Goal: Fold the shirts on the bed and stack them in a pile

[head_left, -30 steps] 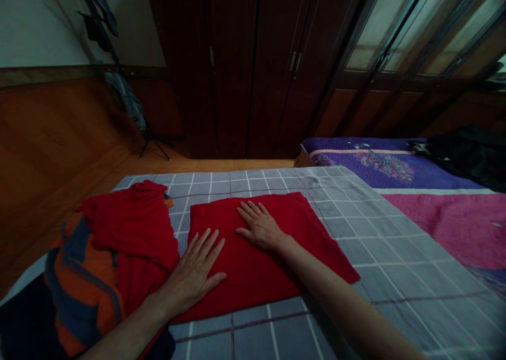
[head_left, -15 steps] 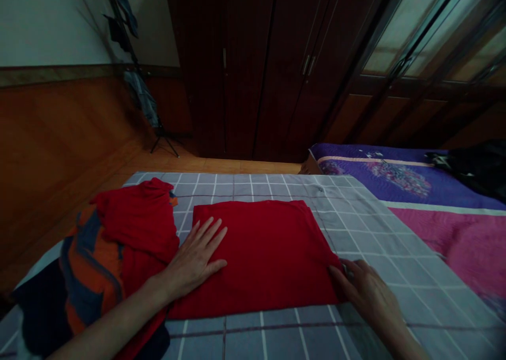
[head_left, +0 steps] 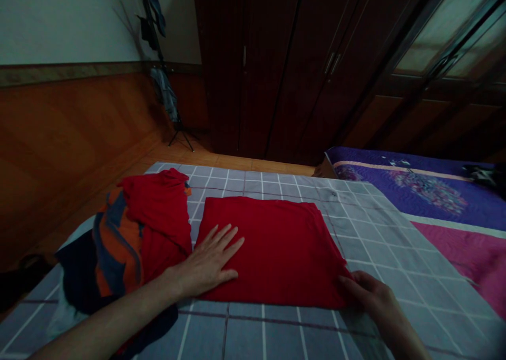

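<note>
A red garment [head_left: 276, 249], folded into a flat rectangle, lies on the grey checked bed sheet [head_left: 245, 333]. My left hand [head_left: 213, 260] rests palm down on its left part, with the fingers spread. At its right edge, my right hand [head_left: 369, 294] pinches the cloth near the front right corner between thumb and fingers. Left of the folded garment, under and beyond my left forearm, lies a loose heap of clothes: a crumpled red garment [head_left: 160, 207], an orange and blue patterned piece [head_left: 116, 244] and a dark navy piece [head_left: 79, 265].
Beyond the bed stands a dark wooden wardrobe [head_left: 269, 75]. A coat stand [head_left: 158, 49] with clothes on it is by the left wall. A purple and pink bedspread [head_left: 395, 186] covers another surface at the right, with dark cloth [head_left: 488, 175] on it.
The head view has turned slightly, shifting most of the scene to the right. My left hand still lies flat on the red garment, and my right hand still grips its right edge.
</note>
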Demonstrator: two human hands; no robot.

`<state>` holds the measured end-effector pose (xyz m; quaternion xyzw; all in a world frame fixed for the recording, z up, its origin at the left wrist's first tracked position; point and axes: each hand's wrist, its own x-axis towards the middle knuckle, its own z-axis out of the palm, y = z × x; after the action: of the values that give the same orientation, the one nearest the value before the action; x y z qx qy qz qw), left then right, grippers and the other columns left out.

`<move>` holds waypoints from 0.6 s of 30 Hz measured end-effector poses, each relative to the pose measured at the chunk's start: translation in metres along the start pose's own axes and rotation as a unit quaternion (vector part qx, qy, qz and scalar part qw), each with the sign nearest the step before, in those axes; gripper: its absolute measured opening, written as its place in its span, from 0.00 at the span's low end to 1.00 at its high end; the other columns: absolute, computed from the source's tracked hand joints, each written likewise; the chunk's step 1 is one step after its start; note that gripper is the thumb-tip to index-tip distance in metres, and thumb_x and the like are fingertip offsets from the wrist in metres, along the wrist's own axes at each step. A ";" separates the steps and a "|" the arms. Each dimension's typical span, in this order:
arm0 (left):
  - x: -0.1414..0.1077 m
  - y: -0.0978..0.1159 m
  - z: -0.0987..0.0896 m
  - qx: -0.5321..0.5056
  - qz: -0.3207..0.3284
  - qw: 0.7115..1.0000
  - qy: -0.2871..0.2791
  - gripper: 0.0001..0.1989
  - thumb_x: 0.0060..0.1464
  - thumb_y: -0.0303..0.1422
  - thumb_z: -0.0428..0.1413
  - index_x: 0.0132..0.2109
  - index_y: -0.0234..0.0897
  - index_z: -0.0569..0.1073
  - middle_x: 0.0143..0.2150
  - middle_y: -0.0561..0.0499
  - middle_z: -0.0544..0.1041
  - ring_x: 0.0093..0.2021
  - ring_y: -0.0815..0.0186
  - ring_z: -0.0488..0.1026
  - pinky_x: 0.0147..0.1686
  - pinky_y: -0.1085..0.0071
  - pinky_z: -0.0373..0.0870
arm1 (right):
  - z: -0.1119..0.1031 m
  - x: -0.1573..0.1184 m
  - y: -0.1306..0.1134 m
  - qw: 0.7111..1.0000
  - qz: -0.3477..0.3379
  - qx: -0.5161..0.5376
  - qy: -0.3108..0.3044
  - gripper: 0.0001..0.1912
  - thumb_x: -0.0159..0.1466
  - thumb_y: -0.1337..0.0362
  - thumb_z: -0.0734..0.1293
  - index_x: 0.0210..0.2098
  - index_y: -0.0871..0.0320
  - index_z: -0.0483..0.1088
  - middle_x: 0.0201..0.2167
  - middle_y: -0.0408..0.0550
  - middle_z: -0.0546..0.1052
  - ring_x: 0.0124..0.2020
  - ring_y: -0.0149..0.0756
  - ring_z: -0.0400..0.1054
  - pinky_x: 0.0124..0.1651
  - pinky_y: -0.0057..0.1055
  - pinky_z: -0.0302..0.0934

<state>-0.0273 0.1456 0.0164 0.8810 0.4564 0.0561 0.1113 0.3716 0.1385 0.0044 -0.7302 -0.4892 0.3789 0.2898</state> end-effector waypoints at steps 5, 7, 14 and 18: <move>-0.016 0.008 0.007 -0.122 -0.006 0.993 0.000 0.33 0.60 0.43 0.51 0.68 0.44 0.49 0.70 0.45 0.47 0.69 0.55 0.42 0.65 0.49 0.44 | 0.009 -0.004 -0.010 0.980 0.083 0.179 -0.014 0.20 0.48 0.51 0.71 0.35 0.56 0.70 0.25 0.45 0.77 0.24 0.38 0.69 0.24 0.31 0.60; -0.014 0.000 0.004 -0.243 -0.035 0.968 0.046 0.31 0.60 0.44 0.50 0.67 0.42 0.53 0.69 0.45 0.52 0.68 0.57 0.46 0.65 0.53 0.47 | 0.010 -0.003 -0.024 0.979 0.066 0.194 0.001 0.20 0.47 0.52 0.71 0.34 0.57 0.70 0.22 0.44 0.75 0.22 0.37 0.68 0.23 0.30 0.59; -0.005 -0.030 0.000 -0.718 -0.172 0.650 0.179 0.26 0.58 0.47 0.52 0.56 0.34 0.66 0.52 0.38 0.74 0.52 0.56 0.72 0.55 0.56 0.64 | 0.063 -0.001 -0.139 0.992 -0.090 0.084 -0.012 0.19 0.52 0.53 0.67 0.38 0.58 0.68 0.26 0.47 0.77 0.25 0.39 0.70 0.25 0.31 0.61; -0.006 -0.041 -0.004 -0.816 -0.201 0.515 0.171 0.22 0.59 0.46 0.51 0.51 0.33 0.68 0.48 0.39 0.76 0.47 0.58 0.75 0.52 0.58 0.67 | 0.146 -0.038 -0.201 0.944 -0.288 -0.149 -0.060 0.12 0.59 0.63 0.59 0.38 0.59 0.70 0.32 0.51 0.78 0.31 0.42 0.72 0.33 0.33 0.63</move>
<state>-0.0641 0.1646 0.0101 0.2621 0.3851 0.5292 0.7092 0.1414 0.1814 0.0946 -0.5693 -0.7456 0.2452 0.2448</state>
